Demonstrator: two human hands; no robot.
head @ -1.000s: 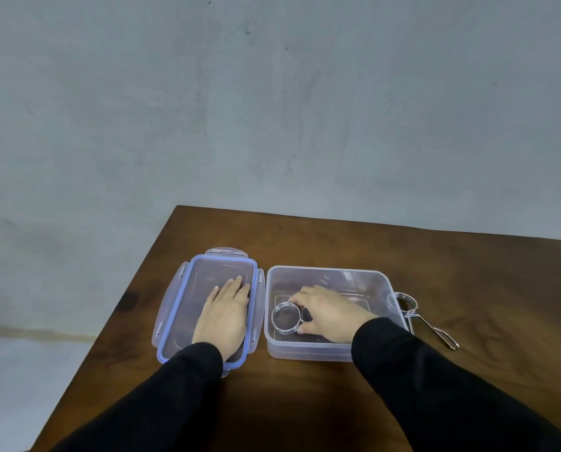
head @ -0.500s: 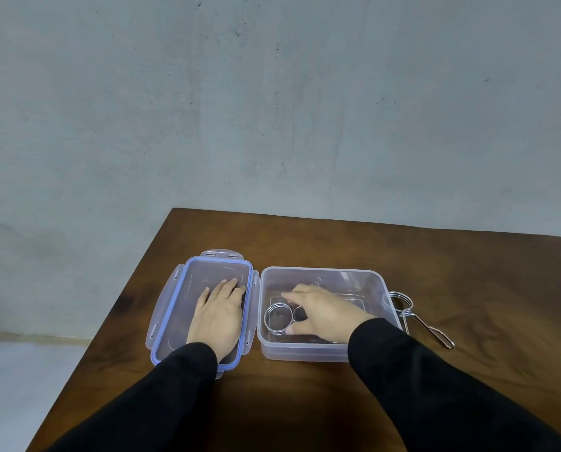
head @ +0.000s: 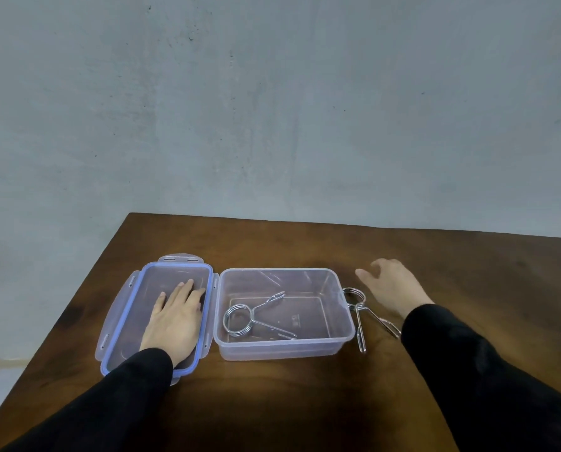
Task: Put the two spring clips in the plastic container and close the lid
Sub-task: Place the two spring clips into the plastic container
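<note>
A clear plastic container (head: 344, 308) stands open in the middle of the table. One metal spring clip (head: 240, 319) lies inside it, coil to the left, arms spread to the right. A second spring clip (head: 359, 313) lies on the table just right of the container's wall. The lid (head: 122, 316), clear with a blue seal, lies upside down to the container's left. My left hand (head: 174, 321) rests flat inside the lid. My right hand (head: 391, 287) hovers with fingers apart, right of and beyond the second clip, holding nothing.
The brown wooden table (head: 305, 402) ends at a left edge close to the lid and at a far edge against a grey wall (head: 272, 109). Bare wood stretches to the right of my right hand.
My right hand let go of the first clip inside the container and moved out to the right, beyond the second clip. My left hand stayed on the lid.
</note>
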